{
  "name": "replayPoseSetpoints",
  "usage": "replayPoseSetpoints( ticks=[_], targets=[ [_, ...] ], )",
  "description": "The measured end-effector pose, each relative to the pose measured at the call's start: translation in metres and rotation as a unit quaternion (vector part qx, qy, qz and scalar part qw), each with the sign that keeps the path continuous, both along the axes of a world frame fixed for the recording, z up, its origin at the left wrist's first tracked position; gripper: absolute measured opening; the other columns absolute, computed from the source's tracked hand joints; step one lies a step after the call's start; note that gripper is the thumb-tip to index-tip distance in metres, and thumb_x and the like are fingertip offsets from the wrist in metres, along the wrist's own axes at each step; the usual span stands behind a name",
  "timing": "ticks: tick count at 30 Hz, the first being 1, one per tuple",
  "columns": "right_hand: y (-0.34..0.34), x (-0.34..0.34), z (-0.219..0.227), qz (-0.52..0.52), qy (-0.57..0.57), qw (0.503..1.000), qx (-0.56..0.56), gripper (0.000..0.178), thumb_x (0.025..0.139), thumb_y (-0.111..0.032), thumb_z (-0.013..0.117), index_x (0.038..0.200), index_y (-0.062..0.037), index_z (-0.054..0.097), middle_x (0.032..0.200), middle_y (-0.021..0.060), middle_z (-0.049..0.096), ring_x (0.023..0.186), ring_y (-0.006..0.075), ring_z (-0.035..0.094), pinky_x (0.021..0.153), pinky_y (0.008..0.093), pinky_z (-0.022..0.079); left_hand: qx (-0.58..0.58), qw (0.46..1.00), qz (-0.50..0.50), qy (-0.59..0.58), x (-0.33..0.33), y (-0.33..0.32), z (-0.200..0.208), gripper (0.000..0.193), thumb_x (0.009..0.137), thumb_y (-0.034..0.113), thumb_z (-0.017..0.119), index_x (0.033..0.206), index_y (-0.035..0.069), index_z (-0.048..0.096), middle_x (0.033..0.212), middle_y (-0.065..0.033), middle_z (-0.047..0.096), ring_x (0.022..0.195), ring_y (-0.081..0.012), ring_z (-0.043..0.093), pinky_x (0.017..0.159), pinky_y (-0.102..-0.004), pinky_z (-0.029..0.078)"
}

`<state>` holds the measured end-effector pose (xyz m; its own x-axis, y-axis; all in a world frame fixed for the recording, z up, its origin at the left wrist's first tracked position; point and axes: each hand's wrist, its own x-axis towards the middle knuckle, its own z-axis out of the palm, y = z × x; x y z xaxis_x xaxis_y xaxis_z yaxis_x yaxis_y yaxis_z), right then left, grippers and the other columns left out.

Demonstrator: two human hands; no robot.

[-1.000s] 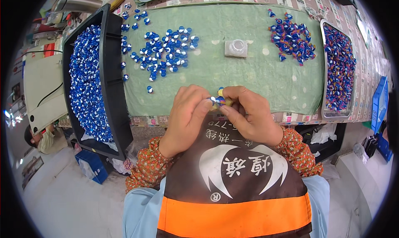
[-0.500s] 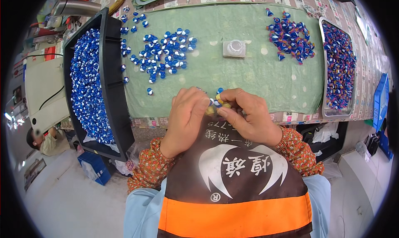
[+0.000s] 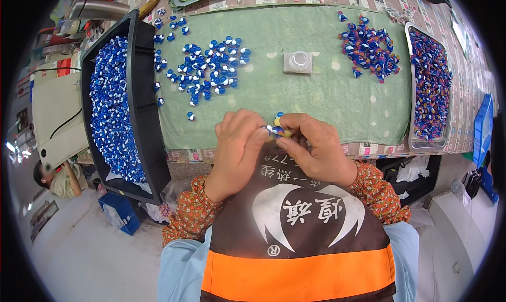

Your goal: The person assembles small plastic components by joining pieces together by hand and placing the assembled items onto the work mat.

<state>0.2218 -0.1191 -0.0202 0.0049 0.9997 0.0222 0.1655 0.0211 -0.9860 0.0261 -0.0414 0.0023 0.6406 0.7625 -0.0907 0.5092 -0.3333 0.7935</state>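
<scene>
My two hands meet at the near edge of the green cloth (image 3: 327,96). Pinched between their fingertips is a small blue-and-white piece (image 3: 272,129), partly covered by the fingers. My left hand (image 3: 234,151) grips it from the left, its fingers curled and partly hidden. Thumb and forefinger of my right hand (image 3: 319,149) close on it from the other side. Yellow shows at the fingertips; whether it is a finger covering or part of the piece, I cannot tell. Another blue bit (image 3: 279,114) shows just beyond the right forefinger.
Round blue-and-white pieces (image 3: 205,72) lie loose on the left, beside a deep black tray (image 3: 150,112) full of them. Blue, red and amber pieces (image 3: 371,49) are heaped at right, near a filled metal tray (image 3: 409,43). A small clear round container (image 3: 298,62) sits mid-cloth.
My left hand has shifted very slightly, and its fingertips sit a little differently around the piece. At far left, another person's arm has moved. The heaps look unchanged.
</scene>
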Motion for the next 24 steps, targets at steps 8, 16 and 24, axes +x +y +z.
replayPoseSetpoints(
  ticks=[8,16,24],
  targets=[
    [0.0014,0.0009,0.0020,-0.001,-0.013,0.999,0.029,0.031,0.089,0.000,0.076,0.117,0.0016,0.062,0.094,0.0127,0.068,0.071,0.0211,0.067,0.062,0.0316,0.054,0.017,1.000,-0.008,0.002,-0.0016,-0.0009,-0.0014,0.024,0.105,0.029,0.052,0.104,0.007,0.062,0.104,-0.0084,0.057,0.100,-0.0295,0.050,0.089,-0.0408,0.032],
    [0.0009,0.0006,0.0019,0.001,-0.007,1.000,0.029,0.030,0.089,-0.002,0.076,0.116,0.0013,0.063,0.093,0.0124,0.068,0.069,0.0212,0.066,0.060,0.0320,0.053,0.022,1.000,-0.001,0.005,0.0008,-0.0009,0.0021,0.024,0.105,0.028,0.052,0.102,0.007,0.063,0.101,-0.0071,0.059,0.100,-0.0282,0.052,0.091,-0.0407,0.031],
    [0.0014,0.0027,0.0026,0.021,-0.018,0.999,0.040,0.027,0.091,-0.006,0.076,0.113,0.0016,0.062,0.091,0.0137,0.067,0.071,0.0238,0.067,0.062,0.0333,0.053,0.024,1.000,0.004,0.016,0.0005,-0.0010,0.0025,0.024,0.105,0.024,0.052,0.096,0.007,0.065,0.097,-0.0060,0.061,0.096,-0.0267,0.054,0.091,-0.0400,0.031]
  ],
)
